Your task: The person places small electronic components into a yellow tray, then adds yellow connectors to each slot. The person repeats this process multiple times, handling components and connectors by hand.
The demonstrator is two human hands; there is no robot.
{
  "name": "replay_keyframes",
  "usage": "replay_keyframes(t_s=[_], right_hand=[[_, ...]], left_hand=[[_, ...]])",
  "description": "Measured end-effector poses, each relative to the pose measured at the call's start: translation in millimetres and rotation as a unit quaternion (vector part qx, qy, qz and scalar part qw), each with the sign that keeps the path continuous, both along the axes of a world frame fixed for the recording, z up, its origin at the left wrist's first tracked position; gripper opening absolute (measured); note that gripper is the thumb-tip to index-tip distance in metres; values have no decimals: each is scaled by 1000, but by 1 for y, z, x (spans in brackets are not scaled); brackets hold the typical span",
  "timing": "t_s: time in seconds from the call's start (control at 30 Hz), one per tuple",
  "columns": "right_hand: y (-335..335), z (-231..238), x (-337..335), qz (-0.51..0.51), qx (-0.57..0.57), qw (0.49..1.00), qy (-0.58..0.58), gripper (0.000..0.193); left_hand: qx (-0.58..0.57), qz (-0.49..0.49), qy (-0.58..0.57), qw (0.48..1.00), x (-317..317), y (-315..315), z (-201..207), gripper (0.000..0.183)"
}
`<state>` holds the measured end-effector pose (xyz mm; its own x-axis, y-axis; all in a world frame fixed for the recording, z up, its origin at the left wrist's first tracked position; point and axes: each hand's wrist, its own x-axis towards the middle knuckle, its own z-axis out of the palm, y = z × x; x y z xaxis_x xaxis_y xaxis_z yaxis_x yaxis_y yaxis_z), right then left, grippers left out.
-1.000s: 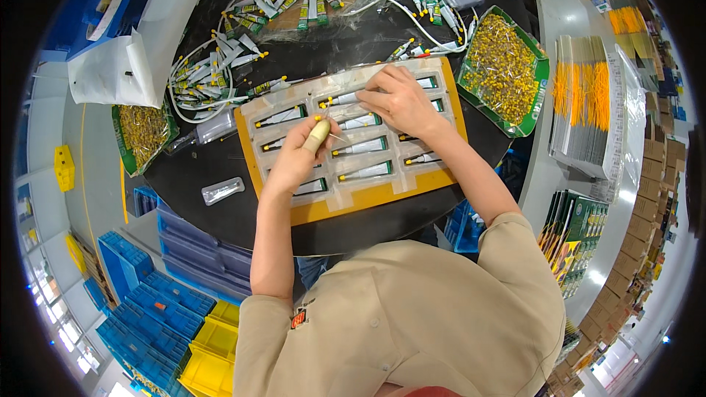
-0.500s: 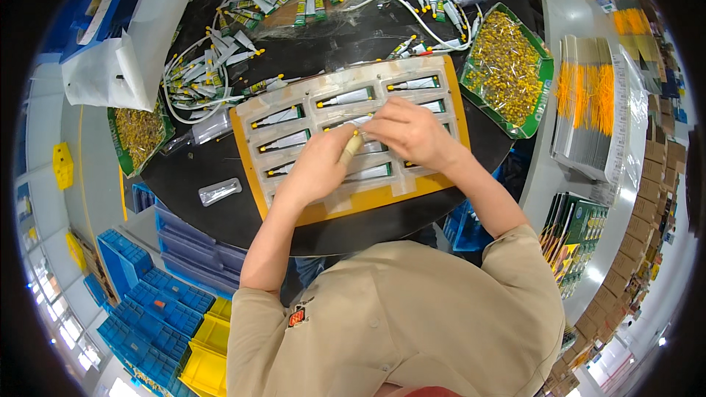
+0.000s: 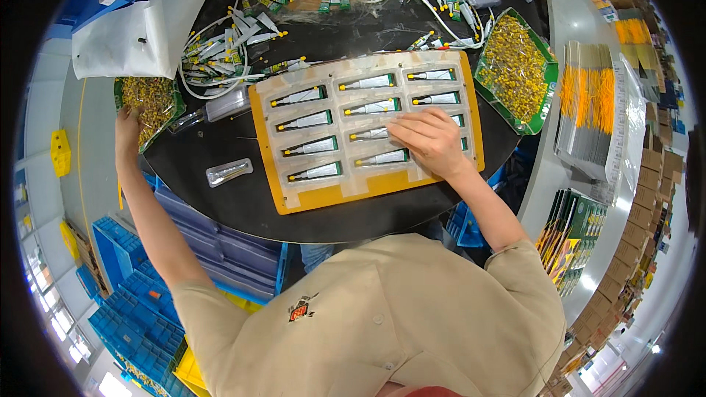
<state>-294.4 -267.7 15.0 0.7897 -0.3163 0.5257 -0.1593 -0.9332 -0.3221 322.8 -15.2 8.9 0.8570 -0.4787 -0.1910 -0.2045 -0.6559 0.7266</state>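
Observation:
A yellow-edged board (image 3: 289,201) with a whitish moulded tray carries small silver-and-green tubes with yellow tips in its recesses. My right hand (image 3: 430,141) is over the tray's middle, fingers closed at the green end of a tube (image 3: 370,134) in the middle column; the fingers partly cover it. Far to the left, my left hand (image 3: 128,129) reaches to the edge of a green box (image 3: 179,105) of small yellow pieces. Its fingertips are bent together among the pieces, and what they hold is too small to tell.
Loose tubes (image 3: 220,59) lie in heaps at the back, with a white cord around some. Another green box of yellow pieces (image 3: 513,70) stands right of the board. A clear plastic blister (image 3: 229,172) lies left of it. Stacked cards (image 3: 585,117) stand on the right-hand shelf.
My left hand has left the tray and swung out left to the green box. The right hand stays over the middle tube. In view, the board sits slightly further right.

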Motion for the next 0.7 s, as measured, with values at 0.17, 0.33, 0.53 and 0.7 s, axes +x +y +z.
replay_keyframes(t_s=[0.17,0.33,0.53,0.7], right_hand=[[22,3,-17,27,-16,999,25,17],[-4,2,-40,-38,1,999,19,20],[-76,11,-49,-106,-24,993,45,20],[-45,3,-5,-28,101,994,10,18]], left_hand=[[176,55,-190,964,85,41,-47,32],[148,61,-259,953,39,37,-28,32],[-229,-94,32,968,-146,-27,0,20],[-248,-295,24,922,-305,-84,11,16]])
